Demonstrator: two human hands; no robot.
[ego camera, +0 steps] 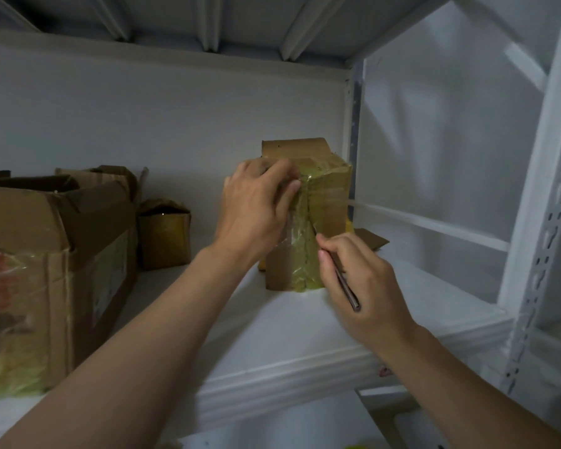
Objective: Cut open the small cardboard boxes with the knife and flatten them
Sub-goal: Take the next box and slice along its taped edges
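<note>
A small cardboard box (pixel 324 202), wrapped in yellowish tape, stands upright on the white shelf (pixel 272 345) near the right post. My left hand (pixel 256 209) grips its upper left side, thumb on the taped front. My right hand (pixel 360 286) holds a thin dark knife (pixel 345 283) like a pen, its tip against the taped seam at mid-height on the box's front. The blade itself is mostly hidden by my fingers. One flap stands up at the back of the box.
A large open cardboard box (pixel 46 270) fills the left of the shelf. A second small box (pixel 164 233) sits behind it, by the back wall. Flat cardboard (pixel 371 239) lies behind the held box. White shelf posts (pixel 538 254) rise at right.
</note>
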